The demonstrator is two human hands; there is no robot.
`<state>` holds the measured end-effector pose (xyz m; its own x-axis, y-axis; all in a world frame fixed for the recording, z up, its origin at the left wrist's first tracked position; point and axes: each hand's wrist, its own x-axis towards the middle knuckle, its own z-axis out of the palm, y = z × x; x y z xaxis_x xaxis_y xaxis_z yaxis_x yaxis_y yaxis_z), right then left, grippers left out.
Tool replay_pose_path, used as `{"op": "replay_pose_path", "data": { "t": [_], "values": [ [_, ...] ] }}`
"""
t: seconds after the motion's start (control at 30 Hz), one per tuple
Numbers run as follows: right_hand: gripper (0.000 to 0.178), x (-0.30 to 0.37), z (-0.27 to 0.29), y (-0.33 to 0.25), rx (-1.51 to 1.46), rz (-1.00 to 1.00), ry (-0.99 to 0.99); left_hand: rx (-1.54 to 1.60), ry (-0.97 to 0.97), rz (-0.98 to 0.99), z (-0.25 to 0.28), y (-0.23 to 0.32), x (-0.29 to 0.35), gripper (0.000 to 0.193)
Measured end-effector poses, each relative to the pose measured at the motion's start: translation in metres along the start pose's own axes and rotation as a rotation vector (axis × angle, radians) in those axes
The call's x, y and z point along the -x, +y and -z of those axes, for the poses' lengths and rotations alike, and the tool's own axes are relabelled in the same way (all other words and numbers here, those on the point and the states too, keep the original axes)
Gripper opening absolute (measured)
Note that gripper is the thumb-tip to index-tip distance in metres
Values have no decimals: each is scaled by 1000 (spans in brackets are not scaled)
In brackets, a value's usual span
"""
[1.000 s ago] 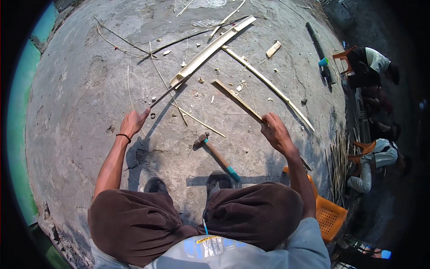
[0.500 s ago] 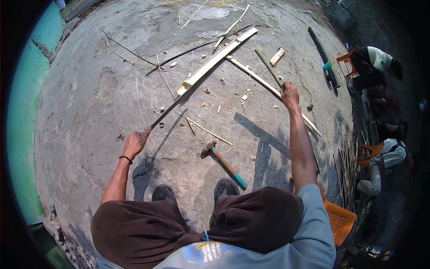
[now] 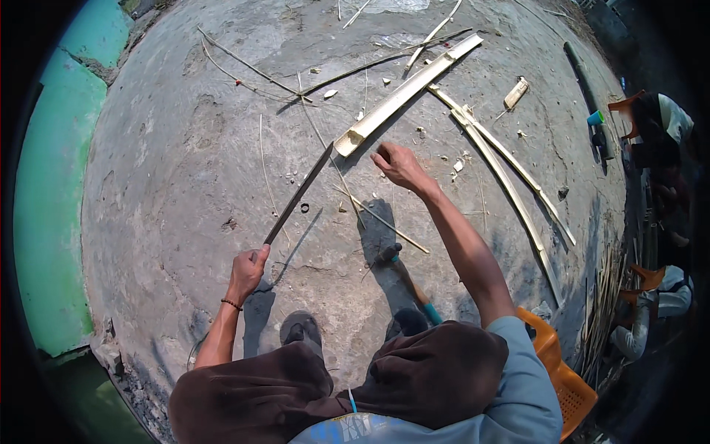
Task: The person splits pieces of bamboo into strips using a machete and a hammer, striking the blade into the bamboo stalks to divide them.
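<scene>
My left hand (image 3: 248, 275) is closed round the handle end of a long dark-bladed knife (image 3: 299, 194), its thumb along the top. The knife's far tip reaches the near end of a split half of bamboo (image 3: 407, 98), which lies hollow side up on the ground. My right hand (image 3: 403, 167) hangs just right of that near end, empty, with its fingers loosely curled and apart. Right of it, two pale bamboo strips (image 3: 506, 174) lie crossing near their far ends. A hammer (image 3: 413, 280) with a wood and teal handle lies by my right foot.
Thin sticks (image 3: 355, 72) and chips are scattered over the concrete ground (image 3: 170, 222). A short bamboo piece (image 3: 516, 94) and a dark pole (image 3: 584, 96) lie farther right. An orange chair (image 3: 569, 385) stands beside me. Other people sit at the right edge; a green wall (image 3: 55, 200) is at left.
My right hand has let go of a bamboo strip, now on the ground, and moved left toward the split bamboo. The knife stays in my left hand. The whole view has shifted.
</scene>
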<state>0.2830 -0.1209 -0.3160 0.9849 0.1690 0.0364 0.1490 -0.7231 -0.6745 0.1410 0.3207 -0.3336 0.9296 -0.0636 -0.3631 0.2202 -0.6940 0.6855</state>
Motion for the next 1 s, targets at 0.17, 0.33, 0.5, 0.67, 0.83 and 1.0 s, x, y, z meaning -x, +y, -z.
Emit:
{"op": "replay_pose_path", "data": {
  "t": [0.17, 0.33, 0.5, 0.67, 0.83, 1.0],
  "values": [
    [63, 21, -47, -32, -665, -244, -561, 304, -50, 79, -26, 37, 14, 65],
    [72, 149, -104, -118, -1223, -208, -600, 490, -173, 69, -52, 108, 29, 69],
    [96, 225, -113, -118, -1248, -299, -199, 247, -257, -144, -122, 162, 40, 60],
    [99, 255, -94, -85, -1085, -347, -107, 227, -497, -167, -156, 165, 36, 59],
    [74, 271, -12, -36, -471, -290, -525, 320, -682, -160, -168, 168, 48, 52],
    [33, 258, 94, 90, -276, -518, 391, 167, -690, -53, -134, 168, 44, 48]
  ]
}}
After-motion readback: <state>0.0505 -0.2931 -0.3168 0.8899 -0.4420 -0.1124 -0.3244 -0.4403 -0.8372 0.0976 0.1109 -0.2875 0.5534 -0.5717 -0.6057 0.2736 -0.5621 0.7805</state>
